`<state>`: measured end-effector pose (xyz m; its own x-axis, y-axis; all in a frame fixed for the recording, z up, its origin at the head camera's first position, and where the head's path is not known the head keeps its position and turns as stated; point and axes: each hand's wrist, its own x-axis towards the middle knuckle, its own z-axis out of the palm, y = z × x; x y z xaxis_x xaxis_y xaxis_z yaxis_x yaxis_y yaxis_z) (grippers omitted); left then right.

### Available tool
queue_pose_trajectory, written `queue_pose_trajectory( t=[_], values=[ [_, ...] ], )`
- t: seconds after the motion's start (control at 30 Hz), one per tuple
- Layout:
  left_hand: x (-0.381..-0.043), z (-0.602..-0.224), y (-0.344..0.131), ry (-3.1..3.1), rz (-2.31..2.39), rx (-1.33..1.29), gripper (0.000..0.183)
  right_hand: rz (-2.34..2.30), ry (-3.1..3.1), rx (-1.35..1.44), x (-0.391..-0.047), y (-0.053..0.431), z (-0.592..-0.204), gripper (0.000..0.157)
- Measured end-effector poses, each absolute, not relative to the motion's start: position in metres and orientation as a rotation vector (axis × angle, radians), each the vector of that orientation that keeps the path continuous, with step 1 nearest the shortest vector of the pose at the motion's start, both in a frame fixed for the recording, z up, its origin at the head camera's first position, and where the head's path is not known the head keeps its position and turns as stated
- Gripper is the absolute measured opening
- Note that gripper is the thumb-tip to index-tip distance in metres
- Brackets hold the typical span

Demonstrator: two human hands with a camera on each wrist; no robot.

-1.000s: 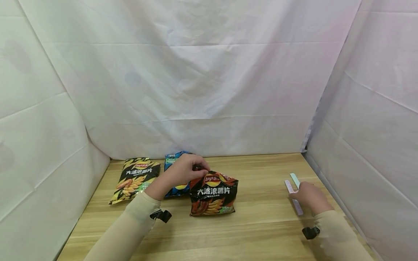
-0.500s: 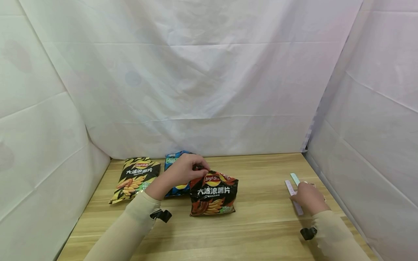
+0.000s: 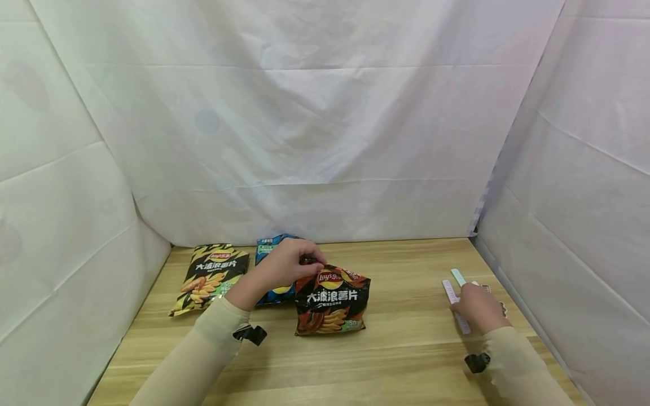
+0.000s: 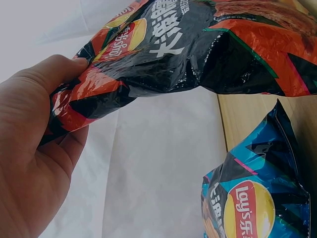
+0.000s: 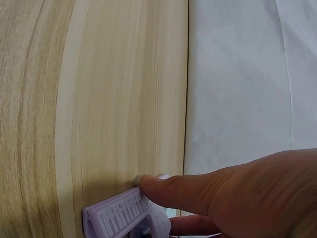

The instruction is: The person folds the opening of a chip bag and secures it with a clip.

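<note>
My left hand (image 3: 285,264) pinches the top left corner of a red and black bag of chips (image 3: 332,307), thumb in front and fingers behind. The bag stands up with its printed front facing me. Over at the right, my right hand (image 3: 478,309) grips a light purple bag clip (image 5: 119,213) with ruler-like markings. In the right wrist view its thumb lies on the clip and a finger shows below; the lower part is cut off by the frame edge. Past the right fingers pokes the end of a mint-green clip (image 3: 458,277).
A blue bag of chips (image 3: 269,248) lies partly behind my left hand. Left of it lies a yellow and black bag of chips (image 3: 213,276). Small pale and dark items (image 3: 486,288) peek out right of my right hand. White cloth (image 3: 325,141) walls the wooden table (image 3: 406,361).
My right hand has shifted slightly left at the purple clip, uncovering more of the small items on its right. The left hand and its bag of chips stay in place.
</note>
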<state>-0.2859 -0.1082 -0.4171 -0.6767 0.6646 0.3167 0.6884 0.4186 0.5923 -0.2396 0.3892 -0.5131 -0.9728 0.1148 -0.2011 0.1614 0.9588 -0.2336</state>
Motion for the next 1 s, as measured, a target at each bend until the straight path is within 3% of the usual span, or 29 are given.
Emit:
queue_pose_trajectory(
  t=[0.43, 1.0],
  values=[
    [-0.2866, -0.4174, -0.1086, -2.615, -1.121, -1.253, 0.01, -0.45, 2.954, 0.231, -0.2417, 0.3843, -0.5157, 0.036],
    [-0.2849, -0.4162, -0.1087, -2.623, -1.122, -1.252, 0.009, -0.658, 2.977, 0.121, -0.2444, 0.3815, -0.5065, 0.025]
  ],
)
